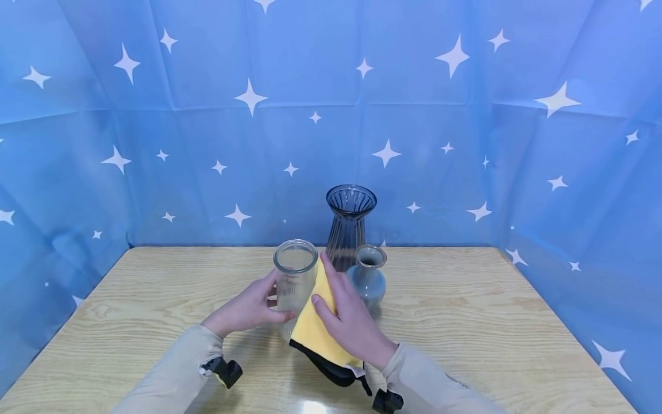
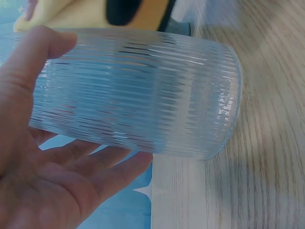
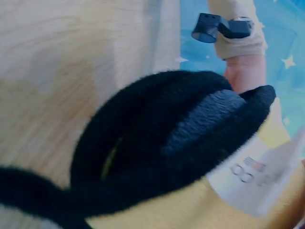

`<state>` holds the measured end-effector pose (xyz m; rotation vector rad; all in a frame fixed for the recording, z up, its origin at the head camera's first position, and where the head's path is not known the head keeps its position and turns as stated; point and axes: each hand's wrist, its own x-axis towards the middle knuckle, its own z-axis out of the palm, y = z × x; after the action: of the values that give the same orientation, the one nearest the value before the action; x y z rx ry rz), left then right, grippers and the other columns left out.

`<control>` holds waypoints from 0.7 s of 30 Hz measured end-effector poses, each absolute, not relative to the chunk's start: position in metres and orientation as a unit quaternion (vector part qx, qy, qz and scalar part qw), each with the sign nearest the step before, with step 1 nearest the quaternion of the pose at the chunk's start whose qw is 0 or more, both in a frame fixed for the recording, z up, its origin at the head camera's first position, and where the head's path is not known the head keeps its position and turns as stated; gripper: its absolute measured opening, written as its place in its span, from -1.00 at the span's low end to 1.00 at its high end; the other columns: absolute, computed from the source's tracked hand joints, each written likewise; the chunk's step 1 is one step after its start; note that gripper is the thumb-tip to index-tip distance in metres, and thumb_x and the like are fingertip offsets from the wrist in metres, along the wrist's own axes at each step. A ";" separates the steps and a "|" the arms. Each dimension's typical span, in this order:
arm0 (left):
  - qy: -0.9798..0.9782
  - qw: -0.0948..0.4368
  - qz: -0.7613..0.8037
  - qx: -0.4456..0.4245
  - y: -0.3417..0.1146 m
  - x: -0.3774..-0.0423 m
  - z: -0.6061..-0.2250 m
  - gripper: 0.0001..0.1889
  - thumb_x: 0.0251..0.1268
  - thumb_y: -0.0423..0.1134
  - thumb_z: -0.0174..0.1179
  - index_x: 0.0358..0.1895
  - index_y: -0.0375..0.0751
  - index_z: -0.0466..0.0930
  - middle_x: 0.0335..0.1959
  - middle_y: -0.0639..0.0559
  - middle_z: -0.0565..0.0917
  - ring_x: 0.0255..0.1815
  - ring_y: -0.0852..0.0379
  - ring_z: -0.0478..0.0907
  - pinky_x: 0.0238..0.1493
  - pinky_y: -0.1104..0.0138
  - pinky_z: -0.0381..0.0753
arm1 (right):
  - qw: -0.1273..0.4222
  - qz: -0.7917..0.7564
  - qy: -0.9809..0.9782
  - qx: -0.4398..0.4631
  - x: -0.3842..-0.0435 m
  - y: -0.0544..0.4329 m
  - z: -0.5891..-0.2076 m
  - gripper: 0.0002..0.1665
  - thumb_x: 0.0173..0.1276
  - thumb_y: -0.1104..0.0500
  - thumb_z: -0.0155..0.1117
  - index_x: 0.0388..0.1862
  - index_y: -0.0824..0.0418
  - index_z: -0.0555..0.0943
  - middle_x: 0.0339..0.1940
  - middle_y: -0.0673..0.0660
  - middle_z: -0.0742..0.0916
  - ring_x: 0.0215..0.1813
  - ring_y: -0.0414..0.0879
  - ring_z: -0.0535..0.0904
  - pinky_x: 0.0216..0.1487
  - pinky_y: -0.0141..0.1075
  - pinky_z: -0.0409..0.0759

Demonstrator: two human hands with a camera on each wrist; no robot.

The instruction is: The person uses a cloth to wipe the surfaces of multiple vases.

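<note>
My left hand grips a clear ribbed glass vase, thumb on the near side and fingers round the far left side. The vase is roughly upright, its mouth facing up. In the left wrist view, fine ridges cover the wall of the glass, and its base is close over the tabletop. My right hand holds a folded yellow cloth with dark edging against the vase's right side. The cloth's dark rolled border and white label fill much of the right wrist view, hiding the right fingers.
Just right of the cloth stands a small blue-grey vase with a narrow neck. Behind it, near the table's back edge, is a tall dark glass vase with a flared rim. A blue star-patterned curtain surrounds the wooden table.
</note>
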<state>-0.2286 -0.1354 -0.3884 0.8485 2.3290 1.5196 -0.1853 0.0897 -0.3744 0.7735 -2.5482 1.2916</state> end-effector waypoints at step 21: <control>0.785 0.120 0.535 0.291 -0.136 -0.227 -0.388 -0.12 0.09 -0.40 0.37 0.46 -0.13 0.06 0.32 -0.22 0.36 0.20 -0.22 0.44 0.15 -0.01 0.51 | -0.091 0.431 -0.874 0.206 -0.189 0.100 -0.388 -0.24 0.49 0.02 0.06 0.52 0.31 0.09 0.29 0.39 0.46 0.26 0.26 0.38 0.21 0.13 0.39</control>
<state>-0.2270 -0.1355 -0.3882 0.8491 2.2925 1.5621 -0.1885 0.1004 -0.3879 0.6880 -2.9165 1.4390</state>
